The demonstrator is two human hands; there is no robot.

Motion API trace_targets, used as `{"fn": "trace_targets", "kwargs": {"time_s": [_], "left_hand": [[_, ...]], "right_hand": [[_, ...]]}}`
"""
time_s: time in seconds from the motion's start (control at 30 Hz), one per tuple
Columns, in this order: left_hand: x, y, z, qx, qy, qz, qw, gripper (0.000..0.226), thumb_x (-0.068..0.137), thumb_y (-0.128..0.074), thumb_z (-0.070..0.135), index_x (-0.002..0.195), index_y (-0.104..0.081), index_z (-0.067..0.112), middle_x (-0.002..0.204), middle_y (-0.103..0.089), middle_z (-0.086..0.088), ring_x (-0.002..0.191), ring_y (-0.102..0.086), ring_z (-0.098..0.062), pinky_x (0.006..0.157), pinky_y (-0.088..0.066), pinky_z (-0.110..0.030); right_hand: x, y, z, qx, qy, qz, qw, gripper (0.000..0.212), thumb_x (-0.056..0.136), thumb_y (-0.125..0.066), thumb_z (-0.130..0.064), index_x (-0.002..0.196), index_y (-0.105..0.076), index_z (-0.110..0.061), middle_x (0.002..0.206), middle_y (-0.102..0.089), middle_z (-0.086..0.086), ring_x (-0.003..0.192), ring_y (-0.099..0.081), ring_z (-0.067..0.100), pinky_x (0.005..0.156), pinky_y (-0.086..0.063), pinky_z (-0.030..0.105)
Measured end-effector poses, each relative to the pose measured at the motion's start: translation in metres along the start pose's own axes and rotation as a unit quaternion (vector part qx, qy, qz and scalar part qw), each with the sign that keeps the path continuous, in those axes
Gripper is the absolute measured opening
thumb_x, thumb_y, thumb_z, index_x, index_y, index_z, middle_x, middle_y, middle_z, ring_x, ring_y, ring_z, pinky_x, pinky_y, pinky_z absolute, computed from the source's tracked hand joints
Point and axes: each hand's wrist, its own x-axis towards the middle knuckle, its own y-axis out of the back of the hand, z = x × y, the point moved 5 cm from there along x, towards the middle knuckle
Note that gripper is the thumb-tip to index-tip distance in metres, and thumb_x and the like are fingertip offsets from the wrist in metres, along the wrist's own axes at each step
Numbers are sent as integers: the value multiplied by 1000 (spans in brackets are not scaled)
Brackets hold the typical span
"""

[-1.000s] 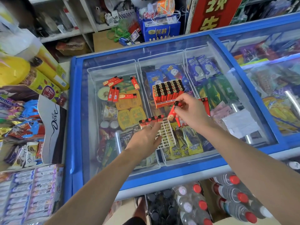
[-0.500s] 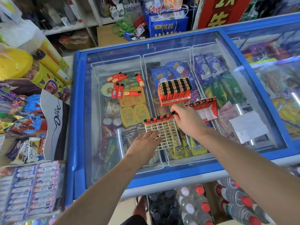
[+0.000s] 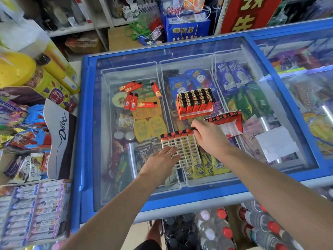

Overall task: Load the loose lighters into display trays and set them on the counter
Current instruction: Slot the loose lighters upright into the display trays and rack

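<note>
A white grid tray (image 3: 185, 150) lies on the freezer's glass lid (image 3: 180, 56), with a row of red lighters (image 3: 173, 134) standing in its far edge. My left hand (image 3: 160, 164) rests flat on the tray's near left corner, fingers straight. My right hand (image 3: 209, 138) pinches the top of a red lighter (image 3: 193, 129) at the right end of that row. Several loose red lighters (image 3: 134, 98) lie on the glass to the left. A full red tray of lighters (image 3: 195, 102) stands behind, and a partly filled red tray (image 3: 227, 121) sits to its right.
The blue freezer frame (image 3: 84, 123) borders the glass. Candy boxes and a Dove display (image 3: 61, 134) crowd the left counter. Bottled water (image 3: 261, 226) sits on the floor below the front edge. White paper slips (image 3: 275, 141) lie on the glass at right.
My right hand carried a red lighter down from above the tray and now holds it at the right end of the row. My left hand stayed on the tray.
</note>
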Motion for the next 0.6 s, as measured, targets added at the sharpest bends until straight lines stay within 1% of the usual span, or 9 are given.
{"fn": "trace_targets", "kwargs": {"time_s": [0.1,0.27,0.37,0.43,0.5,0.53,0.57,0.6], "left_hand": [[1,2,0,1,3,-9,1000,66,96,-67,19,154,-36,24,164,-24,-2,150,-25,-23,104,-52,-44],[1,1,0,-4,3,-21,1000,66,97,-66,20,155,-35,24,165,-23,-2,151,-23,-23,106,-51,-46],[1,2,-2,-12,-11,-43,999,67,99,-63,25,157,-30,27,167,-21,-1,153,-21,-23,108,-49,-46],[-2,6,-8,-32,-22,-64,997,67,100,-59,29,159,-26,29,167,-21,0,151,-26,-24,111,-47,-47],[-6,15,-19,-64,-25,-50,996,60,101,-56,31,156,-32,29,165,-28,1,142,-42,-23,110,-47,-44],[-9,22,-26,-81,-24,-25,996,54,101,-55,31,152,-39,27,160,-36,0,131,-52,-22,105,-51,-42],[-11,30,-34,-97,-24,10,995,46,100,-55,30,145,-46,23,150,-46,0,116,-60,-20,97,-56,-41],[-13,40,-43,-111,-20,52,992,37,100,-56,28,136,-53,18,137,-54,0,100,-63,-18,85,-60,-40]], "right_hand": [[1,-7,-1,-2,1,-31,1000,9,96,-58,-5,104,-61,-8,100,-67,9,82,-66,28,64,-49,34],[4,-8,0,9,-29,-35,999,13,97,-56,-6,108,-62,-7,105,-67,9,85,-66,29,71,-55,41],[4,-10,-1,-8,-39,-61,997,21,96,-54,-4,116,-60,-8,113,-65,10,91,-65,27,75,-55,39],[3,-9,-3,-14,-49,-67,996,34,93,-55,-2,126,-56,-9,120,-62,10,92,-65,27,71,-54,34],[3,-3,-7,-22,-47,-54,997,47,87,-60,-1,131,-51,-11,123,-59,8,85,-61,21,64,-46,27],[4,1,-11,-32,-39,-45,998,50,83,-63,-1,131,-51,-12,122,-58,7,80,-57,18,61,-44,25],[6,6,-15,-41,-31,-33,998,51,80,-65,-2,129,-51,-13,120,-57,6,78,-56,16,60,-44,24],[10,12,-20,-45,-23,-20,998,51,78,-66,-1,125,-51,-13,118,-57,5,78,-57,16,59,-46,25]]}}
